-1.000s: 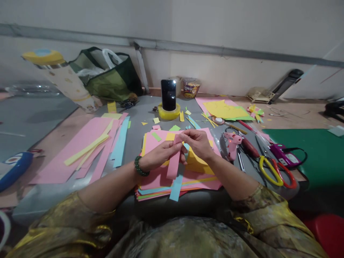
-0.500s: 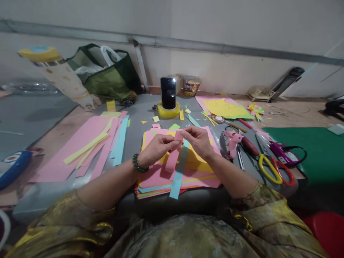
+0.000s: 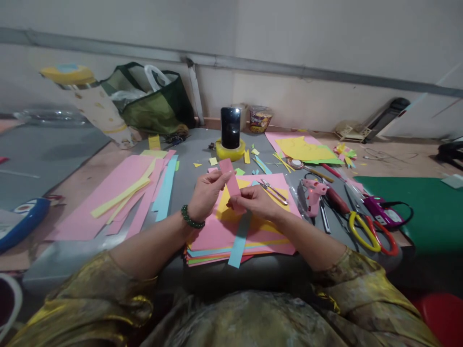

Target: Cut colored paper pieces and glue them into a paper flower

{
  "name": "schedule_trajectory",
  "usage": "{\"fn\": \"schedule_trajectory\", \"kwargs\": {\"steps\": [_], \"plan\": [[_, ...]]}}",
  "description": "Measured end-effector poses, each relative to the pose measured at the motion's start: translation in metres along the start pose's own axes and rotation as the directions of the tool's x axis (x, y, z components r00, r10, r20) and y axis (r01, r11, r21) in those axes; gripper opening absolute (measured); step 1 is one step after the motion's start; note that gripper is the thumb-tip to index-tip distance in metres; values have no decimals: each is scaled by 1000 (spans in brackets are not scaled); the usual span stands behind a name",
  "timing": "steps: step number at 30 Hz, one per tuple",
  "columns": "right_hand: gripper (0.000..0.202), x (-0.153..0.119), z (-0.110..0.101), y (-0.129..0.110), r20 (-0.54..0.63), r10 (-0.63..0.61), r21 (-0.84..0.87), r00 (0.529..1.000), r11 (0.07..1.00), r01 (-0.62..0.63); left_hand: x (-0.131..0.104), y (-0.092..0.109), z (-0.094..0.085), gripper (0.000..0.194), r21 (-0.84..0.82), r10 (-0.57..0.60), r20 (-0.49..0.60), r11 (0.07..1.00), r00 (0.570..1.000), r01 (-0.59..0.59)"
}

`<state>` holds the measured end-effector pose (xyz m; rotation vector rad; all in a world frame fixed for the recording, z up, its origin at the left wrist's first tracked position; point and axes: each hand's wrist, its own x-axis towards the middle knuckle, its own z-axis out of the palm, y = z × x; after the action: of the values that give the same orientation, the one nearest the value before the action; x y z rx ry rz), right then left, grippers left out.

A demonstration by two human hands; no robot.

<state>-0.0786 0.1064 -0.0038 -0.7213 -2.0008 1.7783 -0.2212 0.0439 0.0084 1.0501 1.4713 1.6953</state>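
A pink paper strip (image 3: pixel 233 185) is held between my two hands above a stack of coloured paper (image 3: pixel 213 236). My left hand (image 3: pixel 207 193) pinches the strip near its upper part, thumb on top. Lower down, my right hand (image 3: pixel 253 201) grips it between thumb and fingers. Under my hands a blue paper strip (image 3: pixel 239 243) lies across the stack, its lower end past the near edge. Yellow paper (image 3: pixel 223 198) shows beneath them too. Small scissors or snips (image 3: pixel 275 193) rest on the stack, just beyond my right hand.
Pink sheets (image 3: pixel 97 202) with loose strips lie on the left. A phone (image 3: pixel 230 127) stands in a yellow tape roll (image 3: pixel 230 150) behind the stack. To the right are a pink glue gun (image 3: pixel 314 193), a cutter (image 3: pixel 324 218) and large scissors (image 3: pixel 369 233). Paper scraps dot the table.
The pink strip has turned and now slants up and left. My left hand has risen, and my right hand has moved down along the strip, uncovering the small snips. The view has shifted slightly.
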Motion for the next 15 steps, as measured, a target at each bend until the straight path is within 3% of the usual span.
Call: {"fn": "schedule_trajectory", "kwargs": {"steps": [6,15], "plan": [[39,-1,-1,-1,57,6,83,998,996,-11,4,-1,-2,48,-138,-62,-31,989,998,57],[54,-3,-4,-5,70,104,214,992,970,-116,17,10,-8,29,-329,-175,-153,937,973,117]]}}
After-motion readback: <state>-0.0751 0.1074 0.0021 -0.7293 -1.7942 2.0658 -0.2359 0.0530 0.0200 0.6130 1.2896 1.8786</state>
